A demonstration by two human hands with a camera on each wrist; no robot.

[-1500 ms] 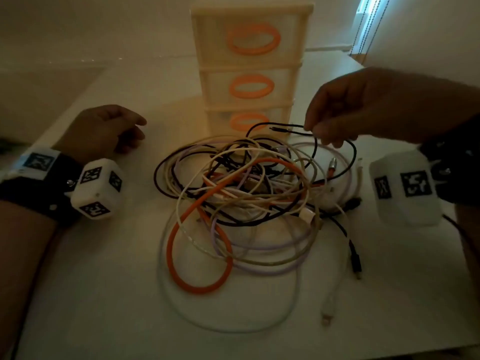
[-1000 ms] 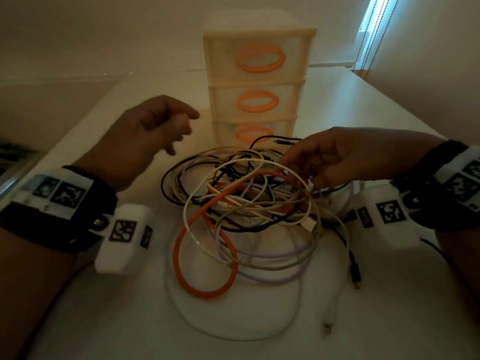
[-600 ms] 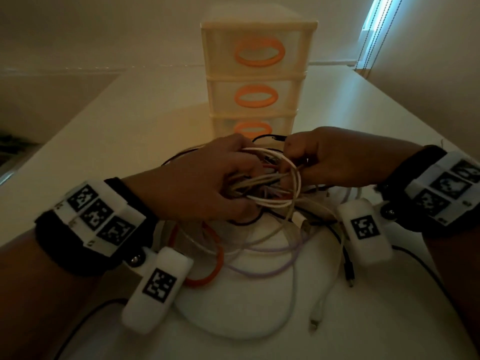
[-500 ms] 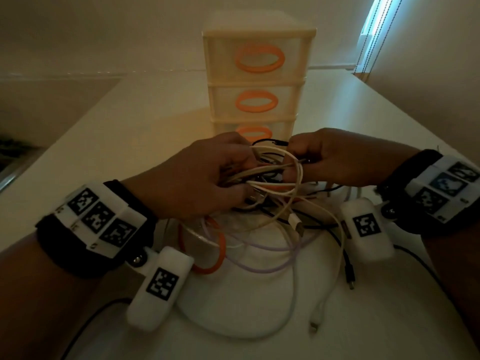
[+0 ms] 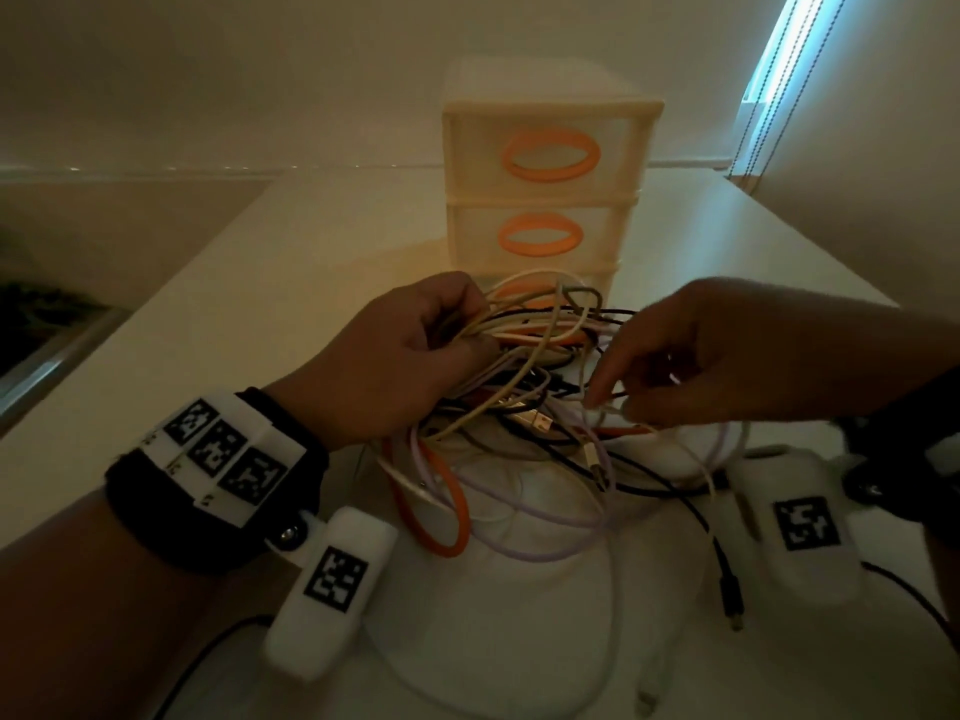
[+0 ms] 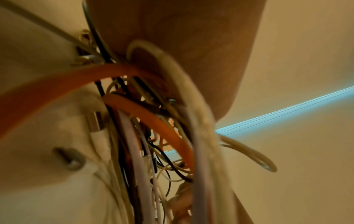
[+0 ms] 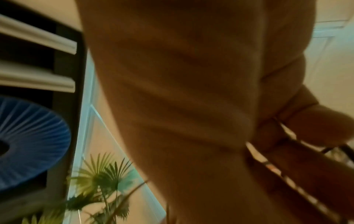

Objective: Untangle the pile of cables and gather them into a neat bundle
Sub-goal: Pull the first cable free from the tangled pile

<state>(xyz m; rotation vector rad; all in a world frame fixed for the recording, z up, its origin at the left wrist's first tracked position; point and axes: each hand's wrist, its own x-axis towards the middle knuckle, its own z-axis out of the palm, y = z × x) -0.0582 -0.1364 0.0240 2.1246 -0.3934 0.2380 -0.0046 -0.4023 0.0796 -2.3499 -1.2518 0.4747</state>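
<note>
The tangle of cables [image 5: 524, 407] lies on the white table [image 5: 291, 262] in front of me. It has an orange cable [image 5: 441, 511], a lilac one [image 5: 550, 543], cream and white loops, and a black cable with a plug [image 5: 727, 589]. My left hand [image 5: 467, 330] grips a bunch of cream and orange loops and holds them raised above the table. From below, the left wrist view shows my left hand [image 6: 182, 45] with the orange cable [image 6: 153, 118] and the others hanging from it. My right hand [image 5: 613, 402] pinches a thin black strand at the pile's right side. Its fingers [image 7: 316, 128] close on that dark strand.
A cream drawer unit [image 5: 545, 200] with orange ring handles stands just behind the cables. The table's left edge [image 5: 171, 304] drops off to a dark area. A wall and blind cords [image 5: 763, 106] are at the right. A white cable end [image 5: 649, 709] trails toward the front edge.
My left hand has lifted its bunch of loops higher. My right hand has drawn away to the right and now pinches one thin strand with the index finger extended, so the tangle has spread.
</note>
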